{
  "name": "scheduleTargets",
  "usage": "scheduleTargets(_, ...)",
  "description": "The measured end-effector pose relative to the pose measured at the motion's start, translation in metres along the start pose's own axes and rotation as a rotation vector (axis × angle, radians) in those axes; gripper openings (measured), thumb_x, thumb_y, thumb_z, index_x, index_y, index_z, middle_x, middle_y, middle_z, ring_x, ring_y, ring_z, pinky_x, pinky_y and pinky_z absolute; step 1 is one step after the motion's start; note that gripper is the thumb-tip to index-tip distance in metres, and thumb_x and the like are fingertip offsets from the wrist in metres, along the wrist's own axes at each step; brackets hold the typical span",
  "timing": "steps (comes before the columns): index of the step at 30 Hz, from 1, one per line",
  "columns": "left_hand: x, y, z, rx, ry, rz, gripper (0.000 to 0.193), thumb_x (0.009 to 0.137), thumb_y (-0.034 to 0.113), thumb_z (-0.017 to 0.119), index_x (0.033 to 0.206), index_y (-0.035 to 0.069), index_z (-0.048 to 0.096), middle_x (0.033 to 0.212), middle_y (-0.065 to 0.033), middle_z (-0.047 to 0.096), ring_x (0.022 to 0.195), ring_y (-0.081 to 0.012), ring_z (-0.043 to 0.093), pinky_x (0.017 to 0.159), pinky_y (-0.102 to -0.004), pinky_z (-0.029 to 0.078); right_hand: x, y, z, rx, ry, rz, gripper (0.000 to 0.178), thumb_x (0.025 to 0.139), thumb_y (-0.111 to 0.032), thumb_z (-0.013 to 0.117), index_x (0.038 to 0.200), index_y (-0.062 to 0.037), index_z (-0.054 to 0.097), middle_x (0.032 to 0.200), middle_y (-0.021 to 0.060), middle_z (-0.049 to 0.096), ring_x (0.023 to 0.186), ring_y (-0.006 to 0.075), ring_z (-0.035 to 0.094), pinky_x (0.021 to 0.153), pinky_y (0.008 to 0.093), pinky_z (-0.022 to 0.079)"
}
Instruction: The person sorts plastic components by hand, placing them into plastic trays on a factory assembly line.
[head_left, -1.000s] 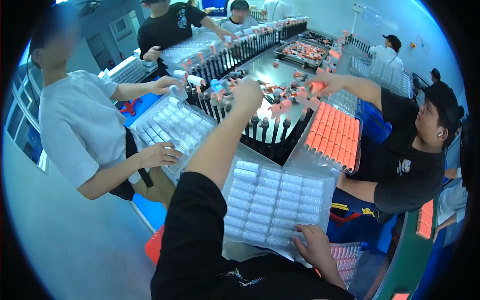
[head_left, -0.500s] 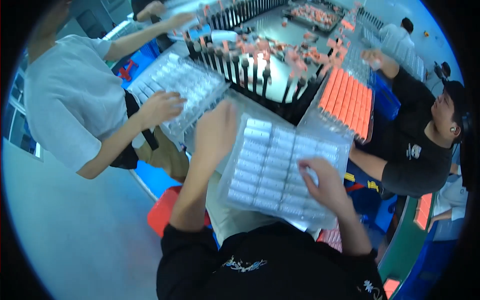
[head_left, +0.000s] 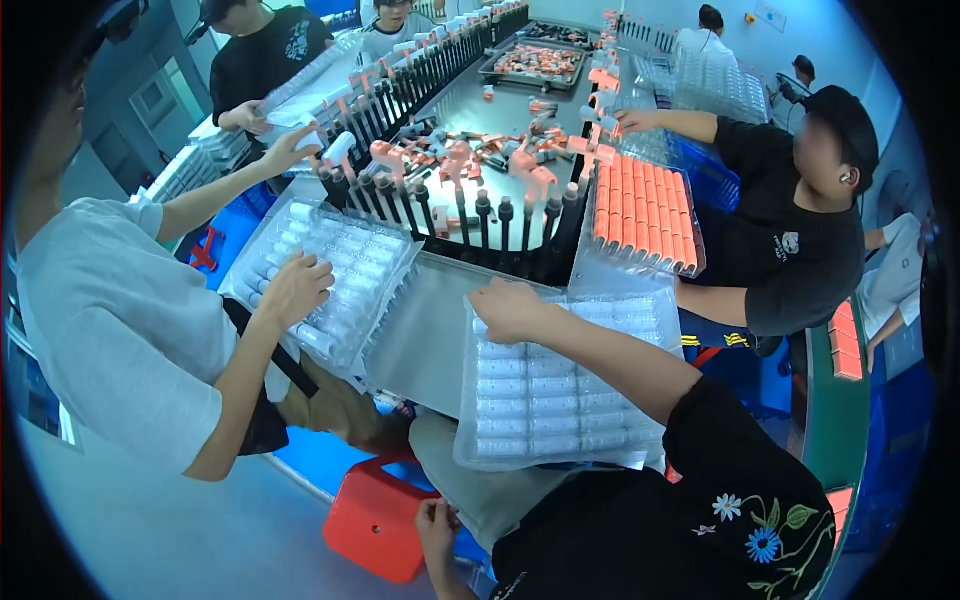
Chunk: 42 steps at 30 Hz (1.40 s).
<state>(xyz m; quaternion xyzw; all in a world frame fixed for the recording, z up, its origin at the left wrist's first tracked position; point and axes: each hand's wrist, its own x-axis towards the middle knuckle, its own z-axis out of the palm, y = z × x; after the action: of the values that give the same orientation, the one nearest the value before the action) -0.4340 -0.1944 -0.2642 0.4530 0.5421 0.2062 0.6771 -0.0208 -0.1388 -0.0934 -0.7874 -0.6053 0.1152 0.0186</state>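
Tray: a clear plastic blister tray point(head_left: 560, 400) of pale capped tubes lies flat at the near edge of the worktop point(head_left: 425, 330), partly overhanging the person's lap.
Long axis: the tray's longer side runs away from the person toward the row of black pegs point(head_left: 480, 215); each tube in it lies crosswise, left to right.
Right hand point(head_left: 510, 308): rests palm down on the tray's far left corner, fingers curled loosely, touching the plastic; whether it pinches a tube cannot be told.
Left hand point(head_left: 437, 528): low beside the red stool point(head_left: 375, 520), well apart from the tray, fingers bent; what it holds, if anything, is hidden.
Hidden: the tray's near right corner is covered by the black sleeve point(head_left: 700, 470); the tube caps blur together under the glare.
Neighbours: a person in a grey shirt presses a hand point(head_left: 295, 290) on a second clear tray point(head_left: 320, 265) to the left; an orange-filled tray point(head_left: 645, 215) sits just beyond, before a person in black.
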Motion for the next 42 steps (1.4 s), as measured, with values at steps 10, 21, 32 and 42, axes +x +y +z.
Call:
scheduleTargets(10, 0.145, -0.057, 0.048, 1.147, 0.198, 0.137, 0.089, 0.098, 0.055, 0.054, 0.156, -0.005, 0.022, 0.145, -0.0430, 0.038, 0.127, -0.0606, 0.046, 0.103, -0.0586, 0.047, -0.074, 0.014, -0.098, 0.161, 0.672, -0.128, 0.056, 0.085, -0.027, 0.074, 0.132, -0.0018, 0.060, 0.117, 0.0233, 0.064, 0.110, 0.0436, 0.061, 0.098, 0.0494, 0.049)
scheduleTargets(21, 0.141, -0.050, 0.058, 1.138, 0.238, 0.267, 0.096, 0.095, 0.058, 0.059, 0.158, -0.003, 0.020, 0.130, -0.0337, 0.046, 0.117, -0.0503, 0.048, 0.094, -0.0569, 0.050, 0.012, 0.135, -0.139, -0.078, 0.449, 0.497, 0.051, 0.103, -0.037, 0.047, 0.136, 0.0007, 0.049, 0.106, 0.0325, 0.067, 0.096, 0.0526, 0.067, 0.080, 0.0607, 0.054)
scheduleTargets(32, 0.144, -0.058, 0.060, 1.108, 0.352, 0.348, 0.095, 0.091, 0.060, 0.060, 0.156, -0.002, 0.028, 0.125, -0.0324, 0.049, 0.114, -0.0499, 0.050, 0.090, -0.0564, 0.051, -0.083, 0.094, -0.090, 0.372, 0.994, 0.279, 0.033, 0.104, -0.029, 0.058, 0.112, 0.0019, 0.064, 0.094, 0.0200, 0.072, 0.087, 0.0340, 0.072, 0.077, 0.0431, 0.056)
scheduleTargets(42, 0.155, -0.050, 0.053, 1.087, 0.285, 0.335, 0.098, 0.091, 0.063, 0.059, 0.155, -0.003, 0.028, 0.123, -0.0325, 0.051, 0.111, -0.0497, 0.052, 0.092, -0.0560, 0.049, 0.041, 0.078, -0.134, -0.434, 0.737, 0.250, 0.021, 0.092, -0.020, 0.065, 0.105, -0.0040, 0.070, 0.097, 0.0145, 0.066, 0.086, 0.0326, 0.072, 0.069, 0.0459, 0.060)
